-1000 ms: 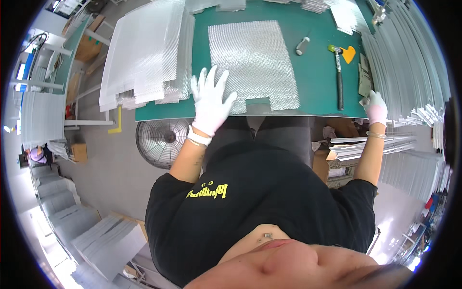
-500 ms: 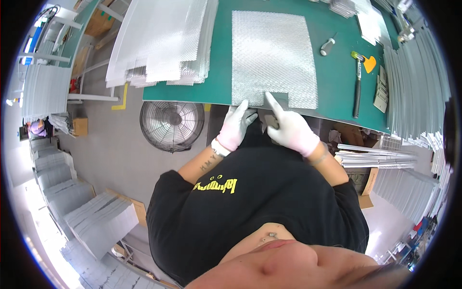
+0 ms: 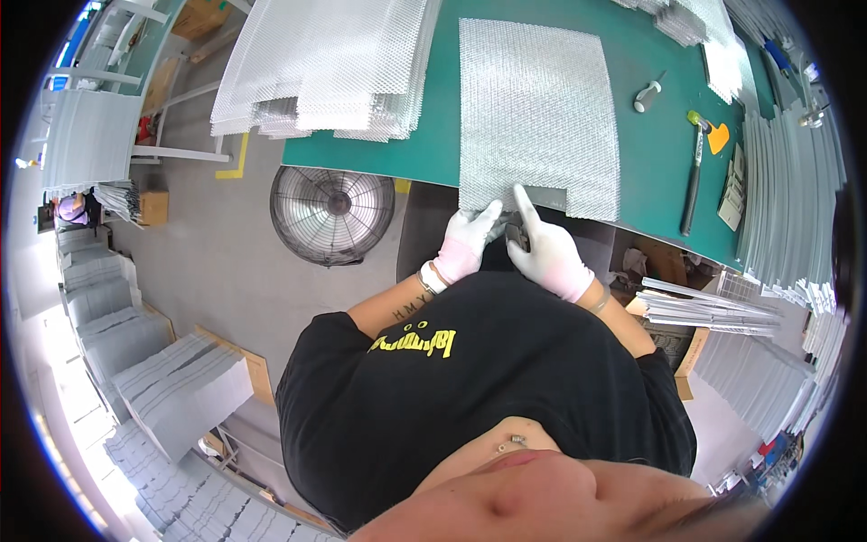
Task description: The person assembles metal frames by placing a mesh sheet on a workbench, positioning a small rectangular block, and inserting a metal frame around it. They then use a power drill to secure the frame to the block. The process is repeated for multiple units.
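A rectangular silvery mesh sheet (image 3: 539, 108) lies on the green table, its near end reaching past the table's front edge. At that end's left corner my left hand (image 3: 467, 242), white-gloved, is closed on the mesh rim, its fingertips partly hidden. My right hand (image 3: 553, 251), also gloved, has its index finger stretched over the near end of the mesh. Between its thumb and other fingers is a small dark grey piece (image 3: 517, 237), mostly covered; its kind is unclear. Beside the index fingertip, a flat grey rectangle (image 3: 548, 197) shows against the mesh.
Stacked mesh sheets (image 3: 334, 72) overhang the table (image 3: 361, 155) at left. To the right lie a screwdriver (image 3: 647, 95), a hammer (image 3: 694, 181) and an orange piece (image 3: 718, 138), beside upright pale strips (image 3: 786, 199). A floor fan (image 3: 332, 217) stands by the table's left front.
The mesh sheet has come nearer, now past the table edge. My left hand has closed at its corner. The right index finger has shifted off the grey rectangle to its left side.
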A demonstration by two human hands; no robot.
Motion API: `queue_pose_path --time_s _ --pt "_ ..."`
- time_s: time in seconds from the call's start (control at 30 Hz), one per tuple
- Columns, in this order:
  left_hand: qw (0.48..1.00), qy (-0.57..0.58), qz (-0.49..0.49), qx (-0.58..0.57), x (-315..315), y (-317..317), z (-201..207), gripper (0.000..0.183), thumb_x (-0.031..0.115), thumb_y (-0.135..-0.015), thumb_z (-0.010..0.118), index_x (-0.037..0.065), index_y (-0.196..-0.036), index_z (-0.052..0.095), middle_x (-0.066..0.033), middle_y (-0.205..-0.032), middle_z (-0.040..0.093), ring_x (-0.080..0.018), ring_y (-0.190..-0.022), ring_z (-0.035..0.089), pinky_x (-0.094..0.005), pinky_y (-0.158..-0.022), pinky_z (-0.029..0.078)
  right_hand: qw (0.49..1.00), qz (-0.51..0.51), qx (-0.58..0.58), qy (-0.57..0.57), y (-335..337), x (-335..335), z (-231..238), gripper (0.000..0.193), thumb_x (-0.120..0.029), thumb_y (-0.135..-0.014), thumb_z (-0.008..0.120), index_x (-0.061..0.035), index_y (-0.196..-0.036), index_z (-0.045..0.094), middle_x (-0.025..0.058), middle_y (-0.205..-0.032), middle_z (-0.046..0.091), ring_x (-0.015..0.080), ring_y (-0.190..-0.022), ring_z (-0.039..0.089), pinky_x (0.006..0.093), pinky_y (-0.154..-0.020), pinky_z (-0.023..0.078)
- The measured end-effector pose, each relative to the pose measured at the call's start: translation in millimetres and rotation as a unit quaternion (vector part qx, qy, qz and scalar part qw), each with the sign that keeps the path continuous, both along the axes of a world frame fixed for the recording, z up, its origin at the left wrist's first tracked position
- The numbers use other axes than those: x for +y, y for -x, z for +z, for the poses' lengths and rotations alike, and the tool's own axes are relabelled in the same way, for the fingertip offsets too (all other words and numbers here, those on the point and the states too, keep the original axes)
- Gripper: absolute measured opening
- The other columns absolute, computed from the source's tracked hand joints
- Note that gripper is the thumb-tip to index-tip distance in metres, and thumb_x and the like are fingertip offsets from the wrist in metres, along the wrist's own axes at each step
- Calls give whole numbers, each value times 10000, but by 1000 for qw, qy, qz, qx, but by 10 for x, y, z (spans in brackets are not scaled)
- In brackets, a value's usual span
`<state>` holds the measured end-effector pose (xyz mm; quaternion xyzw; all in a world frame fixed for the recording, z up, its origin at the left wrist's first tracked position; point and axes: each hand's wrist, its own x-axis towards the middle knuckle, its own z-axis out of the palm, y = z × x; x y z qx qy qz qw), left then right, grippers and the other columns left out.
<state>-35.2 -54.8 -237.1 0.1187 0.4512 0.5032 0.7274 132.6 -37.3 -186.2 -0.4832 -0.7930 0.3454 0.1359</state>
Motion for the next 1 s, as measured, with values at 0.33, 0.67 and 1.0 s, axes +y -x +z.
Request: queue_pose_path --time_s 0.33,0.67,1.0 --pt "999 -12 13 -28 29 -44 -174 256 244 -1016 622 -6 -1024 676 -115 -980 710 -205 -949 681 -371 -883 534 755 -262 471 374 -393 -426 -809 353 -201 -964 686 -16 -1223 533 82 -1058 664 141 -923 672 294 -734 567" --pt "997 -62 23 43 27 -123 -87 280 211 -1029 589 -46 -1062 695 -115 -1013 725 -185 -946 697 -341 -879 553 701 -244 552 379 -301 -211 -582 320 -256 -1039 571 -2 -1231 544 111 -1003 693 111 -666 621 248 -581 517" --pt "998 -35 32 45 -126 -130 -88 254 192 -1032 576 -29 -1077 693 -103 -1017 728 -182 -920 702 -342 -846 563 809 -257 444 288 -302 -293 -563 224 -181 -1035 565 5 -1159 556 95 -889 684 81 -567 525 219 -510 426"
